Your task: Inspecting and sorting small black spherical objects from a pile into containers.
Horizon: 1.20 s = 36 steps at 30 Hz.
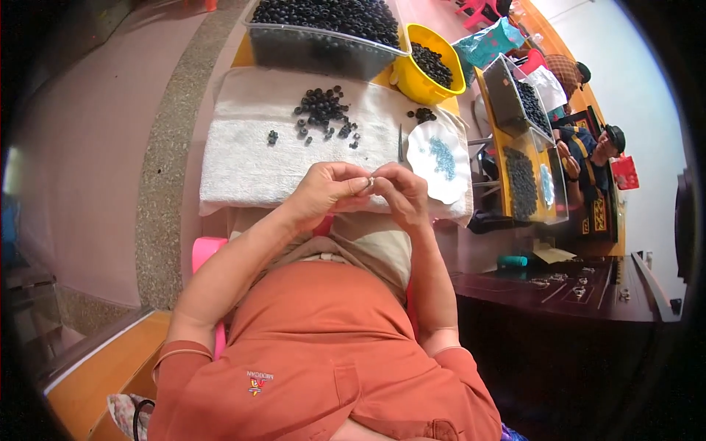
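Over the near edge of a white towel (243, 165), my left hand (331, 192) and my right hand (402, 192) meet with thumbs and fingers pinched together. Between their fingertips is a tiny piece with a pale spot; its kind is too small to tell. Beyond my hands lies a loose pile of small black ring-shaped parts (322, 106), several scattered off toward the near side. A white scalloped plate (421, 173) to the right of my right hand holds many tiny bluish pieces (443, 158). Beside the plate lies a thin dark pointed tool (401, 143).
At the towel's far edge stands a clear bin (316, 55) full of black parts, with a yellow basin (419, 92) of them to its right. A few black parts (424, 115) lie near the plate. Further right, a person (588, 151) sits at another table with clear bins (507, 99).
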### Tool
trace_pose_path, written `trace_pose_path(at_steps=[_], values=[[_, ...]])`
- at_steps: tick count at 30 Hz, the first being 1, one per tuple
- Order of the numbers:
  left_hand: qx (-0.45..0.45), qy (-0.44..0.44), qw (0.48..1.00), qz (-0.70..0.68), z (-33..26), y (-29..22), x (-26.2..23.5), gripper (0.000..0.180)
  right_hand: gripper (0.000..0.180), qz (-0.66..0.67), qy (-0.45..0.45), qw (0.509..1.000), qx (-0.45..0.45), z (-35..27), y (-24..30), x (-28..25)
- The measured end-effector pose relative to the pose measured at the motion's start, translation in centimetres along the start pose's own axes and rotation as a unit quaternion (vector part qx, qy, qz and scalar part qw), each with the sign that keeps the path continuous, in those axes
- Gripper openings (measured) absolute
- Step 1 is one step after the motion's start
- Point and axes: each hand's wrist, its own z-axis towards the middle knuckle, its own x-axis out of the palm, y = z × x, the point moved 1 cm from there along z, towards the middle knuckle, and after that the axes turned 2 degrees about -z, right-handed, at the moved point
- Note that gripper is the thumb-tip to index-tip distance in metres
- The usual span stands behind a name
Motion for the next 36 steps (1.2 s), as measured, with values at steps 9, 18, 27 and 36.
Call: trace_pose_path(at_steps=[9, 18, 27, 36], values=[[-0.007, 0.026, 0.999, 0.045, 0.1, -0.1, -0.4, 0.019, 0.005, -0.066, 0.103, 0.992, 0.009, 0.2, -0.1, -1.8], [-0.045, 0.065, 0.997, 0.004, -0.3, -0.4, -0.3, 0.016, 0.012, 0.065, 0.094, 0.993, 0.013, -0.5, -0.5, -0.7], [0.032, -0.019, 0.997, -0.065, 0.2, -0.2, -1.1, 0.014, 0.016, -0.217, -0.044, 0.966, -0.132, -0.1, 0.5, 2.3], [0.092, -0.064, 0.993, -0.031, 0.5, -0.6, -1.4, 0.015, 0.014, -0.396, -0.017, 0.914, -0.089, 5.7, -1.2, -0.3]])
